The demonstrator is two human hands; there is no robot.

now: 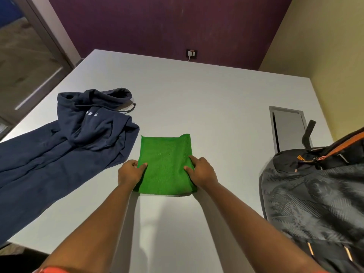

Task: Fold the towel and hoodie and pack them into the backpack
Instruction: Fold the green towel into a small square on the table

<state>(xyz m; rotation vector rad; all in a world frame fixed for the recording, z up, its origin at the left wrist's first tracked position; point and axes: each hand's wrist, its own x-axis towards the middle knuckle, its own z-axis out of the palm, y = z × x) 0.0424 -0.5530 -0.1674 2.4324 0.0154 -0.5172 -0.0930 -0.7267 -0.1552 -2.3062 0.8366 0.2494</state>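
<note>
Left hand [131, 173]: grips the left edge of the green towel [165, 164], thumb lying on top of the cloth, the other fingers curled at or under the edge. Right hand [201, 170]: grips the right edge of the same towel, thumb pressed onto the upper surface, fingers wrapped around the side. Both forearms reach in from the near edge of the view.

Towel: folded into a compact rectangle, lying flat on the white table [206, 99], roughly central and somewhat near. Its near edge shows a thick rounded fold; its far right corner curls up slightly.

Hoodie [65, 146]: dark navy, unfolded, spread loosely on the left part of the table. The hood lies at the far end with a drawstring trailing out; white lettering shows below the hood. Its right edge comes just beside the left hand and the towel's left edge; whether it touches them cannot be told.

Backpack [319, 196]: grey patterned fabric with orange trim, resting at the right side of the table, well apart from the towel. Its top strap stands upright.

Far of the backpack, a grey rectangular panel [287, 127] is set into the tabletop. A wall socket [191, 53] with a white plug sits on the purple wall beyond the far table edge.
</note>
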